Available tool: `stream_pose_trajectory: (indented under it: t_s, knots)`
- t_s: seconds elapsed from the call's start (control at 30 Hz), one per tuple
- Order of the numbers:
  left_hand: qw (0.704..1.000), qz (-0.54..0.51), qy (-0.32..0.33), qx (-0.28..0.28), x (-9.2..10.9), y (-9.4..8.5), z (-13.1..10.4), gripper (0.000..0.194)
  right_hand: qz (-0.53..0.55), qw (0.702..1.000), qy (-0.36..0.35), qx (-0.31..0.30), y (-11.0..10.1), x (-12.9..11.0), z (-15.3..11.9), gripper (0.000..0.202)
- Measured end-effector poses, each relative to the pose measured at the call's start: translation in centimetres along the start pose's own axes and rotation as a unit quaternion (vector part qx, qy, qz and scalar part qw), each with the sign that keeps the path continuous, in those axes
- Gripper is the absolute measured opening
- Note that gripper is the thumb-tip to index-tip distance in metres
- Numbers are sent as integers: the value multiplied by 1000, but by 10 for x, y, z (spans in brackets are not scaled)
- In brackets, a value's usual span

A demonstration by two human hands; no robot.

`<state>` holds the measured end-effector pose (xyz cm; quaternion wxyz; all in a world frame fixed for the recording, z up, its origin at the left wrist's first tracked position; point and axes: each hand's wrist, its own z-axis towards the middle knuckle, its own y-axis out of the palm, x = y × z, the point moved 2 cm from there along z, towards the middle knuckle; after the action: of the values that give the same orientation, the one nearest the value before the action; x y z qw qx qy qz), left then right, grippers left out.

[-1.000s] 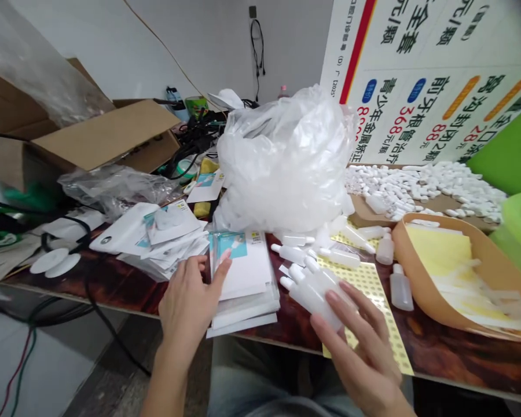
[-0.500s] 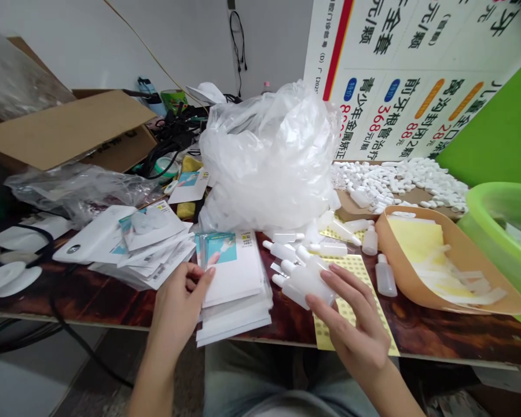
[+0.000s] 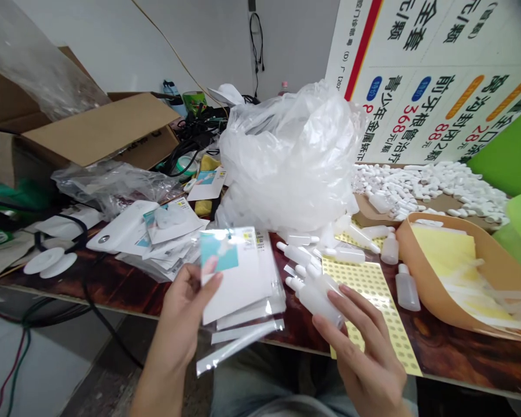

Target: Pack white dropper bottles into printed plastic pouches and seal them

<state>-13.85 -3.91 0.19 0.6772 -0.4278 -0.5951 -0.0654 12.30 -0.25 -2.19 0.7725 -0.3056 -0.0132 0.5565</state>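
Teal-and-white printed card in a clear sleeve (image 3: 238, 289) is pinched at its left edge by the person's left hand (image 3: 180, 321), the thumb pressed on its front, the fingers curled behind and partly hidden. More sleeved cards (image 3: 272, 284) lie overlapping beneath it, fanning out to the right of that thumb. The right hand (image 3: 367, 341) has its fingertips spread a little apart against several white-capped squeeze bottles (image 3: 316, 301); whether they clamp them or only touch cannot be told. Just beyond and under these fingers lies a yellow sticker sheet (image 3: 384, 304). The step in hand looks like handling the sleeved cards with the left while minding the bottles with the right; the next move seems to call for a firm pinch on the slippery sleeve and steady fingertips, lest the bottles roll.
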Motion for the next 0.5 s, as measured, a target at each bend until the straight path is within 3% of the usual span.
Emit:
stream_pose_trajectory:
  t_s: [0.07, 0.13, 0.23, 0.3, 0.5]
  knots:
    - [983, -173, -54, 3, 7, 1, -12, 34, 9, 1000, 13, 9, 3, -1, 1, 40]
    - [935, -331, -125, 5, 17, 7, -25, 34, 22, 999, 15, 23, 3, -5, 2, 37]
    - [853, -473, -217, -35, 34, 30, -40, 44, 27, 997, 24, 61, 0, -15, 4, 38]
    - [823, -514, -231, -68, 43, 48, -47, 48, 18, 996, 38, 76, -3, -21, 3, 42]
    - [808, -528, -241, -103, 53, 79, -60, 57, -17, 997, 35, 67, -4, -20, -9, 50]
